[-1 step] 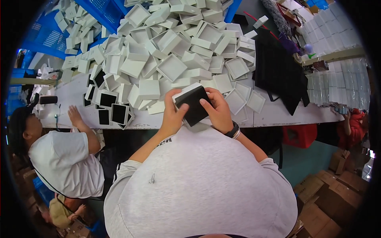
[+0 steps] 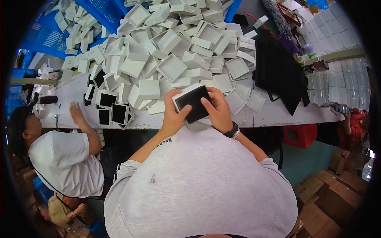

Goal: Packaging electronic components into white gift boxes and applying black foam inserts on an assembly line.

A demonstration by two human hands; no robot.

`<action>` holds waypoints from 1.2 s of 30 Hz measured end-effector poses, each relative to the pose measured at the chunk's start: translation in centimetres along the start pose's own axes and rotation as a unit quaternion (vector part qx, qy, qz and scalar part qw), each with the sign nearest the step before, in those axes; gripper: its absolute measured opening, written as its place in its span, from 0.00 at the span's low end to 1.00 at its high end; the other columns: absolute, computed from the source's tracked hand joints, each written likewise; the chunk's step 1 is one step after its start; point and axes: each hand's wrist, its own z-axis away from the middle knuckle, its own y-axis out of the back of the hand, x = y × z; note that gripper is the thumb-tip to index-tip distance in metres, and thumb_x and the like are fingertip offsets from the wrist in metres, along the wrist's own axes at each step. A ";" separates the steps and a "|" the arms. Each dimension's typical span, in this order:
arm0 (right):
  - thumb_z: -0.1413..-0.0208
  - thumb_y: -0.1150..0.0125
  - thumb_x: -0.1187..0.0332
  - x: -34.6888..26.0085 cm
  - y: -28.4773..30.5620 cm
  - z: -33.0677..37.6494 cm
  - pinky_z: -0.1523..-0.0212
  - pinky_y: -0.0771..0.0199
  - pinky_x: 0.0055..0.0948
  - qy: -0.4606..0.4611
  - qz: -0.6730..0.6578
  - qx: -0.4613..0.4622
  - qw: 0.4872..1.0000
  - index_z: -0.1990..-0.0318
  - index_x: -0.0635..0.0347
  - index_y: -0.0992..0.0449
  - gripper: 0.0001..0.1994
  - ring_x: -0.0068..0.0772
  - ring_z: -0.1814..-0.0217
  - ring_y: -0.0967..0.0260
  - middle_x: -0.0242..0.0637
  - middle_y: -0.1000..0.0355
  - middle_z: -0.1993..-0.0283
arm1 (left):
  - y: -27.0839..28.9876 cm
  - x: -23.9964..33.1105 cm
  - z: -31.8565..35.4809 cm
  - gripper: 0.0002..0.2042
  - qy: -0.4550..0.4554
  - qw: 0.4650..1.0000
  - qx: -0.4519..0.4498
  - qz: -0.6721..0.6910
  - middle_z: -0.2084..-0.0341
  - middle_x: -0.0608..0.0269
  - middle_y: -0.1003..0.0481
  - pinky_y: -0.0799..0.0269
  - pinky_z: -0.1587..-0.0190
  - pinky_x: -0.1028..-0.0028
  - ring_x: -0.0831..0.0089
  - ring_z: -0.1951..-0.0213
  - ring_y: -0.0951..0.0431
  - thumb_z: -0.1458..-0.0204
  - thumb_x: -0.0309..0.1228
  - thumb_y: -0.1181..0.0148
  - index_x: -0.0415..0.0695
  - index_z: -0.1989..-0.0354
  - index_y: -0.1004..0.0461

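Observation:
A small white box tray (image 2: 184, 92) is held between my two hands in front of my chest, just above the table's near edge. A flat black pad (image 2: 194, 105) fills most of its top face, with white rim showing at the far and left sides. My left hand (image 2: 173, 112) grips the left side, its thumb pressing on the pad. From the right side my right hand (image 2: 217, 110) grips it too, thumb on the pad's upper right. The fingers underneath are hidden. Beyond lies a heap of empty white box trays (image 2: 172, 68).
White trays with black pads (image 2: 119, 114) stand to the left on the white table (image 2: 274, 117). Black sheets (image 2: 278, 71) lie at the right. A co-worker's hand (image 2: 77, 113) is at the left. Blue crates (image 2: 101, 16) stand behind; a red stool (image 2: 299, 135) is below the edge.
The black pad has shifted up and sits more squarely in the white tray, with more left rim showing. My thumbs have moved slightly. The co-worker's hand at the left has moved a little.

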 end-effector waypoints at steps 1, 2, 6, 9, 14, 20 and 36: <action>0.47 0.41 0.69 -0.1 0.0 0.0 0.58 0.28 0.29 0.031 0.058 0.024 0.998 0.60 0.66 0.31 0.11 0.38 0.51 0.35 0.43 0.38 0.47 | -0.2 -0.6 0.1 0.22 -0.021 1.000 0.005 -0.008 0.53 0.57 0.40 0.38 0.51 0.73 0.70 0.55 0.34 0.45 0.33 0.45 0.45 0.45 0.47; 0.47 0.41 0.69 -0.1 0.0 -0.1 0.59 0.28 0.30 0.063 0.115 0.049 0.990 0.60 0.66 0.31 0.11 0.40 0.51 0.35 0.44 0.38 0.48 | -0.5 -0.5 0.0 0.24 -0.041 0.999 0.008 -0.017 0.53 0.57 0.41 0.37 0.51 0.73 0.70 0.55 0.34 0.46 0.30 0.43 0.44 0.45 0.48; 0.45 0.43 0.69 0.4 -0.6 -0.3 0.55 0.30 0.31 0.069 0.115 0.025 0.991 0.56 0.66 0.35 0.13 0.42 0.48 0.37 0.46 0.40 0.46 | -1.4 0.7 0.1 0.24 -0.019 0.999 0.019 0.035 0.56 0.56 0.37 0.36 0.53 0.73 0.72 0.56 0.34 0.46 0.28 0.45 0.49 0.45 0.50; 0.44 0.46 0.67 -0.5 -1.0 -0.1 0.49 0.34 0.33 0.202 0.337 -0.002 0.919 0.49 0.67 0.41 0.19 0.45 0.46 0.39 0.51 0.44 0.44 | -1.4 1.2 -0.1 0.26 -0.022 0.999 0.033 0.030 0.56 0.54 0.38 0.33 0.56 0.74 0.71 0.55 0.33 0.48 0.27 0.41 0.45 0.46 0.50; 0.41 0.48 0.64 -0.2 -1.0 -0.3 0.48 0.35 0.32 0.212 -0.050 0.008 0.976 0.42 0.67 0.47 0.25 0.40 0.47 0.37 0.50 0.47 0.41 | -1.6 2.7 -0.2 0.26 -0.008 0.994 0.048 0.094 0.58 0.54 0.35 0.31 0.58 0.76 0.70 0.57 0.31 0.50 0.24 0.40 0.46 0.47 0.49; 0.43 0.46 0.65 -2.2 0.4 -1.0 0.63 0.29 0.27 -0.030 0.162 -0.062 0.984 0.43 0.62 0.42 0.23 0.29 0.64 0.30 0.41 0.29 0.57 | -1.0 1.4 0.4 0.33 -0.065 0.993 0.003 -0.095 0.57 0.54 0.35 0.31 0.56 0.71 0.68 0.56 0.30 0.59 0.22 0.32 0.47 0.48 0.48; 0.50 0.39 0.74 0.7 2.0 -0.6 0.55 0.30 0.26 -0.127 0.095 -0.194 0.968 0.42 0.63 0.41 0.27 0.28 0.56 0.31 0.38 0.30 0.56 | 3.0 1.9 -0.2 0.44 0.122 0.989 -0.042 -0.069 0.52 0.57 0.35 0.31 0.52 0.71 0.67 0.52 0.32 0.68 0.15 0.33 0.49 0.39 0.52</action>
